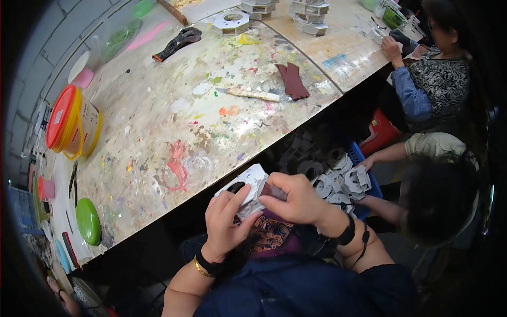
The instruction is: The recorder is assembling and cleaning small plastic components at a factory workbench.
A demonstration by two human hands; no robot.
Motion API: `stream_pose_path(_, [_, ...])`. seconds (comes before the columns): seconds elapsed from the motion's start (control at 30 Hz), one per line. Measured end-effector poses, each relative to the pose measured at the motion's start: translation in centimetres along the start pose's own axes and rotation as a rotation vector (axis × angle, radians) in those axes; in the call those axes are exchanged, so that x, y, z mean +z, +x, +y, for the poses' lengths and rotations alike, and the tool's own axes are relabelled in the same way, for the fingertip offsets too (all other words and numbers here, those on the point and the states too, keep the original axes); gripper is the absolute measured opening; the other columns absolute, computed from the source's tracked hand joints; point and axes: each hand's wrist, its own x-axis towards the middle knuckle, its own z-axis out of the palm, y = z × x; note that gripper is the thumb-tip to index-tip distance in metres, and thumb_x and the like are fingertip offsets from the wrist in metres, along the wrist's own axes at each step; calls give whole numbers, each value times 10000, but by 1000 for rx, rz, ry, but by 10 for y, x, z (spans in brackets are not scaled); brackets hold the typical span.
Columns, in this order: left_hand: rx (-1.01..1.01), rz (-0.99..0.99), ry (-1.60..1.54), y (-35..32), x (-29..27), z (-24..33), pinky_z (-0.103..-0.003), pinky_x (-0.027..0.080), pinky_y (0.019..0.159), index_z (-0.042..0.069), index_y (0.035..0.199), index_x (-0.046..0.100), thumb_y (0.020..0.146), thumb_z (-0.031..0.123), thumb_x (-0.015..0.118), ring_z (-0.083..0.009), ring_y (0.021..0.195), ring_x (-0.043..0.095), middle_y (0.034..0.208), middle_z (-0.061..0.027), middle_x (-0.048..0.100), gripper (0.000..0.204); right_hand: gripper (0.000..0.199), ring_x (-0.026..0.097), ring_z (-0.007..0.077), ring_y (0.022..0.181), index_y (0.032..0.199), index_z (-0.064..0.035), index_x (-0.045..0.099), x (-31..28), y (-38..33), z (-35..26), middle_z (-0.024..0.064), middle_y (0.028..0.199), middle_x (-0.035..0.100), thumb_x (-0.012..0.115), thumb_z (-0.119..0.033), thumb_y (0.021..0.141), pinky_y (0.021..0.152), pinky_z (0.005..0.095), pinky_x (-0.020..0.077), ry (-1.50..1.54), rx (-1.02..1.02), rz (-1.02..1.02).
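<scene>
left fingers: curled round the near edge of a white octagonal moulded piece point(247, 189), thumb up against its face, so the left hand point(228, 224) is properly gripping it

right fingers: folded down over a small dark red bit of sandpaper point(272, 191), pressing it onto the right side of that same piece; the right hand point(297, 199) is closed on it

the piece: held up in front of the body, just off the near edge of the table, tilted, with an oval hole showing in its face

wrists: gold bangle and dark band on the left, black watch strap on the right

table point(158, 137): long worktop covered in paint splatters, well used

on the table: more dark red sandpaper sheets point(291, 80), a paint-caked knife point(248, 94) just beside them, a dark glove point(177, 43) further back, another white octagonal piece point(231, 22)

left end: yellow bucket with a red lid point(71, 122), green lid point(87, 221) nearer me

right side: blue crate point(361, 158) full of white pieces, another person's hand reaching into it

far right: a second person working at the table
</scene>
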Motion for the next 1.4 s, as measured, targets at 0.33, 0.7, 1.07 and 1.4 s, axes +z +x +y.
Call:
stream_pose_path(0.33, [-180,-178,-234,-1,-9,-3,-291,461,669,33,1338,470,715,120,784,-226,770,539,890,-118,513,702,90,531,43,573,864,-4,563,8,-8,11,17,678,599,640,-49,877,501,200,404,290,188,94])
stream_pose_path(0.7, [-494,-145,-672,-14,-7,-7,-209,453,761,8,1349,459,759,67,765,-84,868,566,1064,-46,591,667,118,549,29,584,862,-20,577,11,-11,11,2,668,616,666,-96,866,516,200,414,396,239,118])
stream_pose_path(1.07, [-678,-88,-1207,-11,-18,-1,-290,452,958,-64,1327,443,823,9,698,-167,1130,557,1240,-122,568,569,99,525,24,585,854,-24,571,10,-9,12,-12,667,595,659,-64,874,527,187,403,450,208,189])
stream_pose_path(1.4, [-801,-38,-1235,-15,-20,-11,-283,488,912,-60,1270,505,825,26,706,-156,1043,610,1165,-114,621,496,92,546,36,608,925,-17,598,-6,2,10,5,682,604,660,-42,863,549,196,428,323,124,118])
